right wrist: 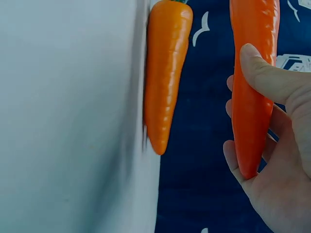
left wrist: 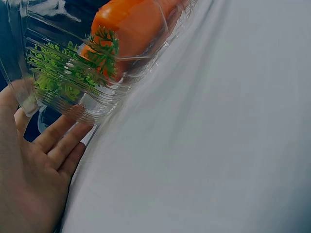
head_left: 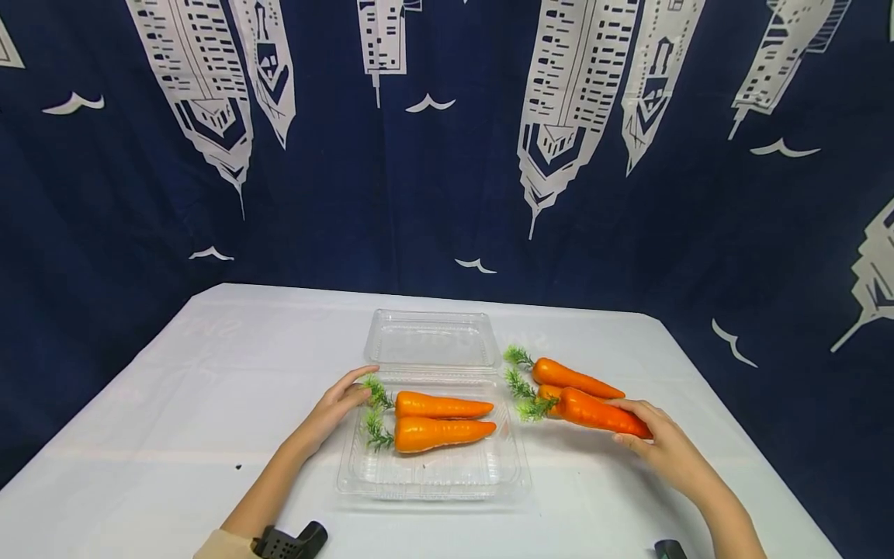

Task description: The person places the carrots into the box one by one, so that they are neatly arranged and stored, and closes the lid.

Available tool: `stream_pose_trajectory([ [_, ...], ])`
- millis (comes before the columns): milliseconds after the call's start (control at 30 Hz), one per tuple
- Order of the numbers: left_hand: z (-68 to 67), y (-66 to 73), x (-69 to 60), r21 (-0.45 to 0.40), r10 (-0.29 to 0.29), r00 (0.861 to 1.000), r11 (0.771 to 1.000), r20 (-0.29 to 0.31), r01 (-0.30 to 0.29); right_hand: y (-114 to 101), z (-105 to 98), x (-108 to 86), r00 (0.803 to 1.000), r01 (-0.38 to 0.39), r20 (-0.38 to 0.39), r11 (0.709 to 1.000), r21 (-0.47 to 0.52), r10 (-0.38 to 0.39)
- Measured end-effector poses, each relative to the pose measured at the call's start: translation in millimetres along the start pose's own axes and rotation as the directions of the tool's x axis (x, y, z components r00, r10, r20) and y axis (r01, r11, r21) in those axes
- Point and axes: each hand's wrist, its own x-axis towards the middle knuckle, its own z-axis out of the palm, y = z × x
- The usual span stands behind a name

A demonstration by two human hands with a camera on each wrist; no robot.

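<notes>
A carrot (head_left: 604, 415) is in my right hand (head_left: 670, 450), gripped toward its tapered end and raised off the table; the right wrist view shows the thumb (right wrist: 262, 73) across this carrot (right wrist: 250, 116). Behind it lie a carrot (head_left: 580, 380) and another, partly hidden carrot (head_left: 548, 394). A clear plastic clamshell container (head_left: 447, 481) stands with its lid (head_left: 433, 341) folded back. Inside lie an upper carrot (head_left: 440, 405) and a lower carrot (head_left: 440, 433), green tops leftward. My left hand (head_left: 331, 411) rests at the container's left side, its extended fingers (left wrist: 68, 141) touching the wall.
A white cloth covers the table (head_left: 223, 388). Beyond its far edge hangs a dark blue curtain (head_left: 419, 194) with white building prints. A small dark speck (head_left: 238, 466) lies on the cloth at the left.
</notes>
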Motion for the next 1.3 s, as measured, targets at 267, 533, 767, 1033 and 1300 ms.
stream_pose_trajectory([
  [267,-1.9,0.0,-0.8,0.015,0.018,1.000,1.000,0.009,-0.018,-12.0,-6.0,-0.2,0.998,0.030,-0.057,0.999,-0.012,-0.030],
  [533,-1.9,-0.3,-0.5,0.010,0.021,1.000,1.000,0.010,-0.021,-22.7,-9.7,0.1,0.996,0.043,-0.083,0.999,-0.019,-0.045],
  [767,-1.1,-0.9,0.0,0.010,0.011,1.000,1.000,0.000,-0.011,-34.9,-9.3,-1.2,0.992,0.073,-0.099,0.997,-0.025,-0.075],
  [1033,0.1,0.0,0.1,0.004,0.005,1.000,1.000,-0.005,-0.005,-50.9,-8.2,-2.3,0.978,0.144,-0.144,0.988,-0.063,-0.152],
  [1300,0.9,-0.4,-0.6,0.002,0.006,1.000,1.000,-0.005,-0.006,-62.9,-5.8,-2.3,0.976,0.156,-0.143,0.985,-0.080,-0.166],
])
